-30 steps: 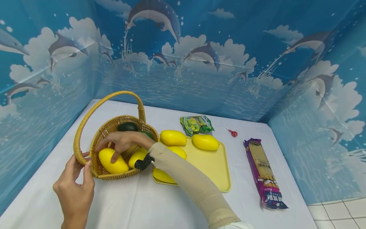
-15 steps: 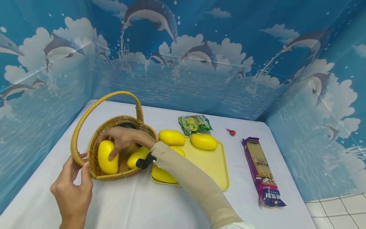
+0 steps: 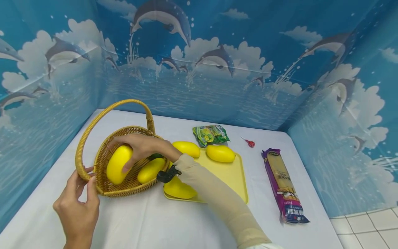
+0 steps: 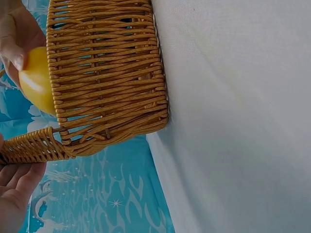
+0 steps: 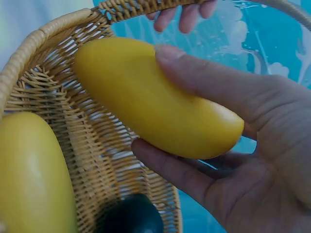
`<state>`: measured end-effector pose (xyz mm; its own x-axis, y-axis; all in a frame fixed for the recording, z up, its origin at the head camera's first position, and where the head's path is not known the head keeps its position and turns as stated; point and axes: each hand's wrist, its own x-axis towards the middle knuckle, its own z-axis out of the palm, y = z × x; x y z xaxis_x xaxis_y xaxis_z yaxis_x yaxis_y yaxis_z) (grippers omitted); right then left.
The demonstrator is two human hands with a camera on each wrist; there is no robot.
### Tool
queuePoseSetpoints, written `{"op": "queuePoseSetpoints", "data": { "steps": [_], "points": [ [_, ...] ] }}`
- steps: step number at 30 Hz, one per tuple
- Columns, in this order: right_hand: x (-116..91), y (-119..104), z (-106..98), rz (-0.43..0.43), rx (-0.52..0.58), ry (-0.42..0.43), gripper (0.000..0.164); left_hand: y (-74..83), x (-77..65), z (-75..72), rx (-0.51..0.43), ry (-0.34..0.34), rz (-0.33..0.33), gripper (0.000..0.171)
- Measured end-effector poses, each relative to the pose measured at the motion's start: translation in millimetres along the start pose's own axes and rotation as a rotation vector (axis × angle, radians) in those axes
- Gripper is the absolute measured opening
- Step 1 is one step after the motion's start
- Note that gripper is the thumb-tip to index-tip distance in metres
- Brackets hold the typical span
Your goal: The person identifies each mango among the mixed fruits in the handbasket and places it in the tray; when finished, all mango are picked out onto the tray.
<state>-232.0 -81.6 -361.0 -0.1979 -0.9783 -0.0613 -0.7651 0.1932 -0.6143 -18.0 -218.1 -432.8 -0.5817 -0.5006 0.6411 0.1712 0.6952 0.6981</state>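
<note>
The right hand [image 3: 140, 146], its grip curled around a mango [image 3: 119, 166], has just turned its top toward one o'clock at the basket's [image 3: 124, 192] nine-o'clock side, so its placing seems unsettled, while the left hand [image 3: 77, 209] pinches the handle [image 3: 79, 152].

Soft, even light fills the head view, brightening the cloth [image 3: 130, 221] and leaving thin, pale glints along creases in the curtain [image 3: 199, 86]. Both wrist views are dimmer; there the cloth greys, shadowed beside the basket [image 4: 107, 73]. The held mango [image 5: 141, 97] shows a pale highlight near one end.
</note>
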Motion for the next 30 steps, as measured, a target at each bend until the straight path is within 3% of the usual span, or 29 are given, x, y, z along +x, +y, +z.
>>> {"op": "queuePoseSetpoints", "data": {
  "steps": [8,21,30],
  "points": [
    [-33,-1,-9,-0.053,-0.038,0.093,0.065,2.0,0.5,-0.2,0.016,-0.014,-0.02,0.043],
    [-98,3,-9,-0.008,0.122,0.285,0.062,0.5,-1.1,0.7,0.001,0.002,-0.02,0.041],
    [-143,19,4,-0.05,0.263,0.459,0.058,1.1,-1.1,-2.1,0.0,-0.024,-0.019,0.038]
  ]
}}
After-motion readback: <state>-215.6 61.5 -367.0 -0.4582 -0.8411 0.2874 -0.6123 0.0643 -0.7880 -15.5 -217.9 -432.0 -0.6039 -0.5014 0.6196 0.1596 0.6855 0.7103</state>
